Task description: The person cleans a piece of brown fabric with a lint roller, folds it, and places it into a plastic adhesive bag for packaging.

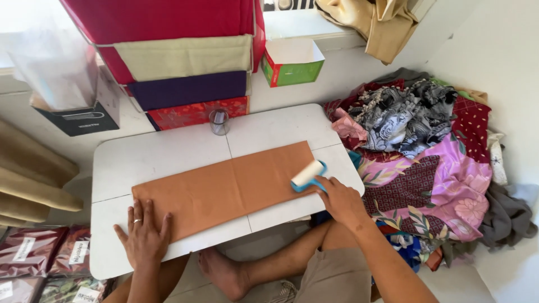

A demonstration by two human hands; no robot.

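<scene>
A long folded piece of orange-brown cloth [224,188] lies flat across a low white table [168,151]. My left hand [143,234] presses palm-down, fingers spread, on the cloth's near left corner. My right hand [339,199] grips the blue handle of a lint roller [307,175], whose white roll rests on the right end of the cloth. I am sitting on the floor with my bare legs under the table.
A pile of patterned fabrics [426,151] lies to the right of the table. Stacked folded cloths [185,73] sit behind it, with a small glass [219,122], a green and red box [292,62] and a dark box [78,115]. Packaged fabrics [39,258] lie at the lower left.
</scene>
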